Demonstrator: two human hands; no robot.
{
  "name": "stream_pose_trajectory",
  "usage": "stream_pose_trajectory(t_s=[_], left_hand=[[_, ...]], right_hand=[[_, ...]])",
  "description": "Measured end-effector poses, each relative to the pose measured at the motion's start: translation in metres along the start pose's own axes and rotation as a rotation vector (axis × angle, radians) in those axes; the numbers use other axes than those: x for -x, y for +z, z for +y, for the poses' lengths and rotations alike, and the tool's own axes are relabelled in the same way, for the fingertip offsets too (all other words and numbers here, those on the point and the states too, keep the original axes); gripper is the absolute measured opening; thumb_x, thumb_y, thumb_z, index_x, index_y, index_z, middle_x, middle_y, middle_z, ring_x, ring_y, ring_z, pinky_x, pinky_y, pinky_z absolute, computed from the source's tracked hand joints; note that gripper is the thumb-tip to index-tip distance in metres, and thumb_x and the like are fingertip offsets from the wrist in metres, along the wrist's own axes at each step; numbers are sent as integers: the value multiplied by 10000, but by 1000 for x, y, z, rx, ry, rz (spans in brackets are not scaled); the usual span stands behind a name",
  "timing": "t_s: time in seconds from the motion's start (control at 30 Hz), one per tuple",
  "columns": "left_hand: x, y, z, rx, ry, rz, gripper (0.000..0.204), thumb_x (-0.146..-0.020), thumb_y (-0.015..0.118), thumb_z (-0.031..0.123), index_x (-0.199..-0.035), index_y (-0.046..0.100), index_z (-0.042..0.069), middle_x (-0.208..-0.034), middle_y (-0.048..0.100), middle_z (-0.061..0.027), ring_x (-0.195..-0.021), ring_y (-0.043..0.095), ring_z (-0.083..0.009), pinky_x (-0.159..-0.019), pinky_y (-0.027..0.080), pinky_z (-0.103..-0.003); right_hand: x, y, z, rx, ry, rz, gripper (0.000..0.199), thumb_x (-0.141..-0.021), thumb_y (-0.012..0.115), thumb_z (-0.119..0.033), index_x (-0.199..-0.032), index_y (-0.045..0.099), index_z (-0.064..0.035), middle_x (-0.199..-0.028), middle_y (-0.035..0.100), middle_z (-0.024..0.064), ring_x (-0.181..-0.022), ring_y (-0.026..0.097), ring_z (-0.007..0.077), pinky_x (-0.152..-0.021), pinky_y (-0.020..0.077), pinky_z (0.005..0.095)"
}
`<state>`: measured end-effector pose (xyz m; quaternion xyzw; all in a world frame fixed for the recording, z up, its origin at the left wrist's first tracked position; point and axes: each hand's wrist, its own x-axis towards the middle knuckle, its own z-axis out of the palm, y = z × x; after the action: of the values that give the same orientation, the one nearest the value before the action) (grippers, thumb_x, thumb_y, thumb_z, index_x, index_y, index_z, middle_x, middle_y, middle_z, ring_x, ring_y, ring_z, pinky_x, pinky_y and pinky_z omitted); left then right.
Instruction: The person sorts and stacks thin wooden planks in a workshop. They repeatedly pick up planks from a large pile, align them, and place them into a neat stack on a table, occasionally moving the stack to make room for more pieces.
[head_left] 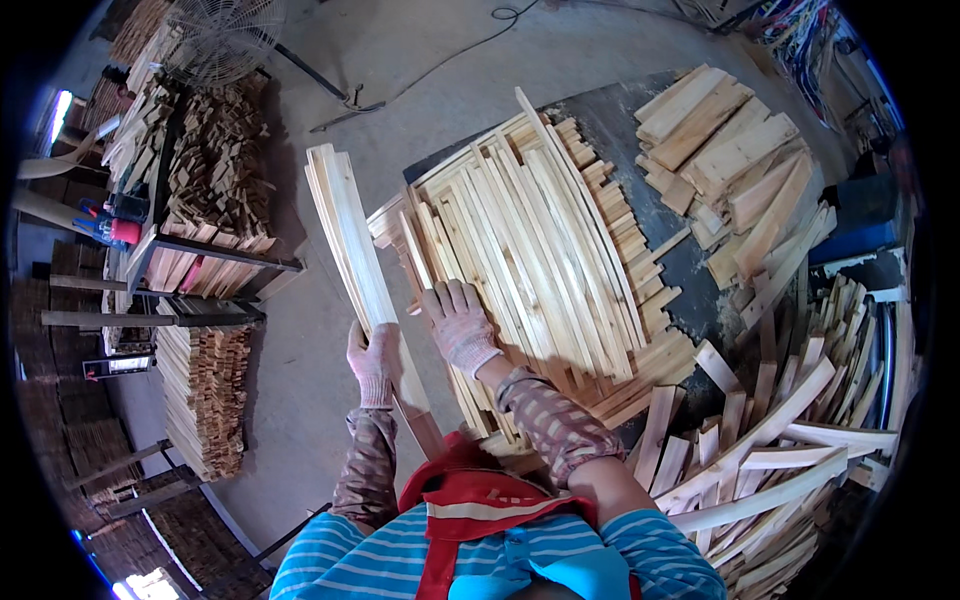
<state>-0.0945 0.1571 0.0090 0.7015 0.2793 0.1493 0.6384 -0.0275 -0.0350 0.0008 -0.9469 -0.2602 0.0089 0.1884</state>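
Note:
My left hand [371, 358], in a pale knit glove, is wrapped round a small bundle of long wooden slats [350, 235]. The bundle stretches away from my body, left of the work table. My right hand [461, 328], gloved too, lies with its fingers stretched out on the near left edge of a wide stack of wooden slats [530, 240]. Nothing shows in its grip. The slats in the stack run mostly lengthwise, with several crosswise pieces under them whose ends stick out on the right. My palm hides the wood beneath it.
Short boards [715, 130] are heaped on the dark table top [640, 215] at the far right. Loose curved strips [770, 440] stand piled at my near right. Racks of stacked wood [205, 390] and a round fan [225, 40] stand left. A cable [440, 65] crosses the floor.

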Motion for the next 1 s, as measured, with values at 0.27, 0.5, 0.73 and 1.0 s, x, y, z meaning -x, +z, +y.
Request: stream_pose_trajectory(t_s=[0.27, 0.5, 0.73, 1.0], left_hand=[[15, 8, -12, 78, -143, -18, 402, -913, 675, 132, -1246, 587, -73, -1062, 694, -112, -864, 666, -163, -755, 559, -298], [11, 36, -9, 57, -175, -80, 366, -897, 670, 133, -1204, 617, -59, -990, 692, -81, -796, 638, -131, -687, 532, -286], [-10, 36, -22, 16, -154, -133, 359, -879, 712, 141, -1178, 666, -52, -962, 697, -53, -797, 624, -126, -701, 508, -263], [-133, 76, 71, -102, -125, -343, 411, -925, 687, 324, -1114, 672, -41, -967, 674, -56, -819, 617, -144, -749, 511, -322]], right_hand=[[-3, 1, -1, 114, -26, -86, 532, -961, 515, -329, -1437, 494, -92, -1475, 468, 122, -1384, 374, 315, -1169, 243, 499], [-15, -20, -5, 123, 39, -230, 625, -913, 603, -404, -1428, 514, -61, -1510, 457, 153, -1399, 381, 343, -1161, 282, 487], [164, -52, 48, -464, 247, 690, 480, -912, 677, -158, -1344, 595, 34, -1418, 570, 216, -1318, 539, 374, -1112, 431, 448], [393, 3, 9, -1127, 1573, 221, 171, -909, 641, -140, -998, 656, 5, -824, 630, 54, -699, 615, 184, -655, 521, 314]])
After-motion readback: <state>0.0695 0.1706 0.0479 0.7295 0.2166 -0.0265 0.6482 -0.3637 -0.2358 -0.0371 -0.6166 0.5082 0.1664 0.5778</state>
